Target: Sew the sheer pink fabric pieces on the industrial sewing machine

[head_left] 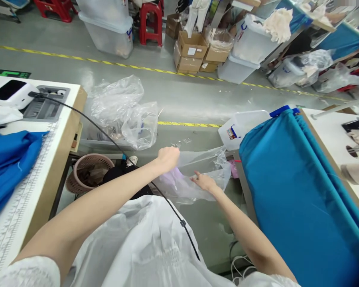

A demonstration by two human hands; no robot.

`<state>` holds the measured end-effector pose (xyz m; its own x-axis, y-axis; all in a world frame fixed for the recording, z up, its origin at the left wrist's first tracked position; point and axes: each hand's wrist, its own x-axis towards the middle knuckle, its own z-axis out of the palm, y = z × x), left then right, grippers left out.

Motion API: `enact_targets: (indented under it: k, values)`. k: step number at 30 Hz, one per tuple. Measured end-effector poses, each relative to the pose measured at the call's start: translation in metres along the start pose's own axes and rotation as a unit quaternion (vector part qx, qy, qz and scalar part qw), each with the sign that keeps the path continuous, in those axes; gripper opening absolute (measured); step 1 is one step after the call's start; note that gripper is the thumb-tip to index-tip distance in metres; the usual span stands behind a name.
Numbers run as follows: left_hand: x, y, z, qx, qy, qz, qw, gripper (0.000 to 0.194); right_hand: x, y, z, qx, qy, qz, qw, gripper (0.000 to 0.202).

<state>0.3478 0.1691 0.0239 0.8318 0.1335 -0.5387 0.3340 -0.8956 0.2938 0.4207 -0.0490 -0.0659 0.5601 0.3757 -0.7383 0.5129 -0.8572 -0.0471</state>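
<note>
A large clear plastic bag (194,159) spreads low in front of me, above the floor between two tables. My left hand (169,157) is closed in a fist at its left edge, gripping the film. Below that fist, something soft and lilac (175,177) shows through or within the bag; its kind I cannot make out. My right hand (204,181) is against the bag's near right part, fingers stretched out and pointing left. Whether it lies inside or outside the film is unclear.
Left stands a white table (68,103) with a ruler edge and a blue cloth (12,163). A wicker-like basket (89,157) sits below. More bags (122,107) fill a tub. A blue fabric bin (293,191) and a plastic tub (242,123) stand right. A black cable (107,137) crosses my view.
</note>
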Motion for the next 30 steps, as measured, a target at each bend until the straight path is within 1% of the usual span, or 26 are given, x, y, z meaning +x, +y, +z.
enact_targets:
  k: [3,4,6,7,9,10,11,13,14,15,17,18,19,20,22,23,25,26,28,29,30]
  values:
    - [-0.002,-0.009,-0.004,0.010,-0.007,-0.009,1.000,0.028,-0.031,0.014,-0.012,0.107,-0.010,-0.113,0.988,0.045]
    - [-0.003,-0.013,-0.006,0.012,-0.007,-0.011,1.000,0.028,-0.044,0.018,-0.013,0.131,-0.012,-0.152,0.980,0.044]
    - [-0.005,-0.018,-0.008,0.015,-0.007,-0.008,1.000,0.028,-0.065,0.020,-0.012,0.155,0.000,-0.210,0.965,0.035]
    - [-0.006,-0.019,-0.010,0.015,-0.006,-0.002,1.000,0.028,-0.073,0.018,-0.010,0.160,0.021,-0.226,0.961,0.031]
    - [-0.009,-0.019,-0.013,0.016,-0.002,0.022,1.000,0.027,-0.082,0.011,-0.011,0.164,0.094,-0.230,0.955,0.016]
    - [-0.011,-0.017,-0.015,0.015,0.002,0.039,0.999,0.025,-0.082,0.006,-0.014,0.165,0.138,-0.222,0.951,0.016]
    - [-0.014,-0.015,-0.017,0.014,0.010,0.059,0.998,0.022,-0.081,0.001,-0.021,0.168,0.182,-0.212,0.945,0.021]
    - [-0.022,-0.009,-0.024,0.006,0.030,0.110,0.993,0.016,-0.075,-0.010,-0.041,0.167,0.255,-0.221,0.927,0.027]
    - [-0.025,-0.007,-0.027,0.000,0.040,0.140,0.989,0.021,-0.071,-0.015,-0.054,0.161,0.276,-0.245,0.915,0.027]
    - [-0.029,-0.004,-0.031,-0.006,0.049,0.168,0.985,0.028,-0.067,-0.020,-0.067,0.148,0.287,-0.285,0.903,0.026]
    - [-0.036,-0.001,-0.038,-0.019,0.064,0.213,0.975,0.037,-0.062,-0.029,-0.093,0.107,0.279,-0.359,0.884,0.024]
    - [-0.039,-0.001,-0.042,-0.025,0.073,0.225,0.971,0.039,-0.060,-0.032,-0.106,0.085,0.273,-0.381,0.879,0.023]
    - [-0.042,-0.001,-0.047,-0.029,0.082,0.230,0.969,0.043,-0.060,-0.033,-0.117,0.069,0.269,-0.390,0.878,0.022]
    - [-0.046,-0.001,-0.053,-0.035,0.096,0.234,0.967,0.047,-0.062,-0.034,-0.128,0.057,0.279,-0.388,0.877,0.021]
    - [-0.055,-0.002,-0.069,-0.072,0.143,0.254,0.954,0.057,-0.071,-0.032,-0.150,0.035,0.343,-0.369,0.863,0.022]
    - [-0.061,-0.002,-0.079,-0.101,0.178,0.270,0.941,0.057,-0.077,-0.029,-0.160,0.020,0.395,-0.356,0.847,0.023]
    - [-0.075,-0.002,-0.102,-0.172,0.260,0.302,0.901,0.050,-0.091,-0.025,-0.177,-0.017,0.490,-0.331,0.806,0.027]
    - [-0.084,-0.002,-0.113,-0.199,0.303,0.296,0.884,0.043,-0.095,-0.024,-0.182,-0.019,0.525,-0.318,0.789,0.028]
    - [-0.100,-0.005,-0.129,-0.234,0.362,0.254,0.866,0.038,-0.095,-0.021,-0.181,0.008,0.562,-0.295,0.773,0.029]
    - [-0.107,-0.007,-0.131,-0.242,0.392,0.230,0.857,0.037,-0.089,-0.020,-0.175,0.029,0.560,-0.287,0.777,0.028]
    - [-0.112,-0.010,-0.129,-0.250,0.420,0.213,0.846,0.034,-0.078,-0.019,-0.165,0.037,0.545,-0.289,0.786,0.027]
